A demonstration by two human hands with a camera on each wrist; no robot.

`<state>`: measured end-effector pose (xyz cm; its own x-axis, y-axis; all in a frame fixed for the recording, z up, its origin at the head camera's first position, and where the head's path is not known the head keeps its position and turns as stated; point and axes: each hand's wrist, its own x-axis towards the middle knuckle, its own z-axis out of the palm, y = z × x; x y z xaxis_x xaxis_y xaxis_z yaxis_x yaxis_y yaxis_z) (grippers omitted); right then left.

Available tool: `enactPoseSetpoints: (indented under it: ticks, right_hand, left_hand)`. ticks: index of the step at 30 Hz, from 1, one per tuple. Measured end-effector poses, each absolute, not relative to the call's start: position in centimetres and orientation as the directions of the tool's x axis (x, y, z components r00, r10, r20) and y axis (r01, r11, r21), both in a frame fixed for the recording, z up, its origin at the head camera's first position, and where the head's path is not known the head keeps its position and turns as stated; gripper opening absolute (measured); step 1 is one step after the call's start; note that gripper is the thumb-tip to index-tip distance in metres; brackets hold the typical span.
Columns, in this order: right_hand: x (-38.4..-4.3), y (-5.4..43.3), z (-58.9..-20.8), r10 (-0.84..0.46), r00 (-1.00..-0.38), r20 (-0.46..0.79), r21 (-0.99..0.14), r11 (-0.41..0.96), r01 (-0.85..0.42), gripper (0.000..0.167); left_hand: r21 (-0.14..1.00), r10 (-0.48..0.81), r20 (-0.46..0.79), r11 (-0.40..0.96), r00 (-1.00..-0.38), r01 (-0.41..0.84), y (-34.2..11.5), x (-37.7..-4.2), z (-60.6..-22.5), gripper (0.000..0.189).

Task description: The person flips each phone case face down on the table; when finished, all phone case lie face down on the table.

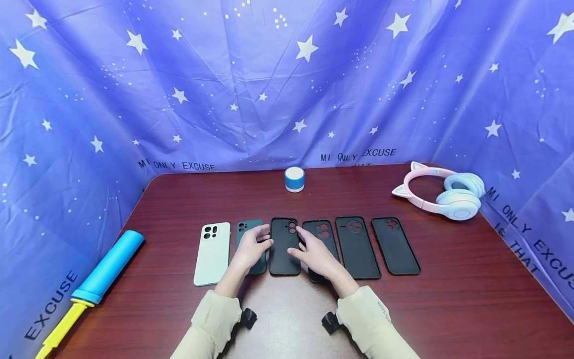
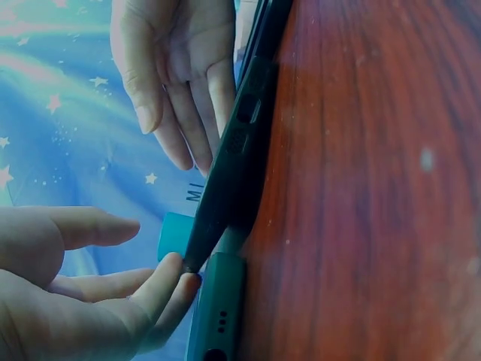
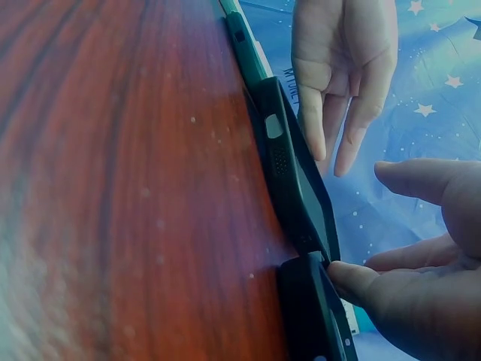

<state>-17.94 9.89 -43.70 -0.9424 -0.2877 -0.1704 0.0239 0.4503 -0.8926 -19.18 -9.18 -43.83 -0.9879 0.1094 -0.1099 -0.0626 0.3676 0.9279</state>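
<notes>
Six phone cases (image 1: 358,257) were already lined up; the black case (image 1: 282,262), third from left, was flanked by left hand (image 1: 252,245) and right hand (image 1: 317,253), relaxed fingers spread, not yet withdrawn.

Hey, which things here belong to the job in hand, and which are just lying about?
Likely the job:
- black phone case between left hand and right hand
- white phone case
- green phone case
- three other black phone cases

Likely just lying about:
- headphones
- pump
- blue cylinder
</notes>
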Motion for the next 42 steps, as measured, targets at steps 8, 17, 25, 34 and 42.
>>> enactPoseSetpoints:
  ticks: [8, 17, 25, 34, 42]
  right_hand:
    - [-18.03, 9.83, -43.59, -0.280, -0.944, -0.172, -0.888, 0.460, 0.025, 0.071]
    - [-18.03, 9.73, -43.55, -0.283, -0.945, -0.166, -0.889, 0.458, 0.019, 0.071]
    - [-17.83, 9.57, -43.24, -0.259, -0.959, -0.117, -0.862, 0.505, -0.032, 0.070]
    - [-17.66, 9.17, -43.57, -0.269, -0.961, -0.061, -0.887, 0.457, -0.071, 0.059]
    - [-17.89, 9.03, -43.61, -0.271, -0.959, -0.088, -0.858, 0.510, -0.066, 0.059]
  left_hand:
    - [0.942, 0.078, -0.070, 0.332, -0.995, -0.040, -9.28, -19.31, -43.75, 0.042]
    - [0.964, 0.079, -0.060, 0.262, -0.995, -0.037, -9.34, -19.41, -43.86, 0.047]
    - [0.992, 0.088, -0.093, 0.094, -0.992, -0.084, -9.21, -19.54, -43.86, 0.049]
    - [0.995, 0.110, -0.095, 0.037, -0.989, -0.092, -9.14, -19.73, -43.97, 0.050]
    - [0.998, 0.165, -0.054, -0.034, -0.985, -0.061, -9.24, -19.66, -43.66, 0.043]
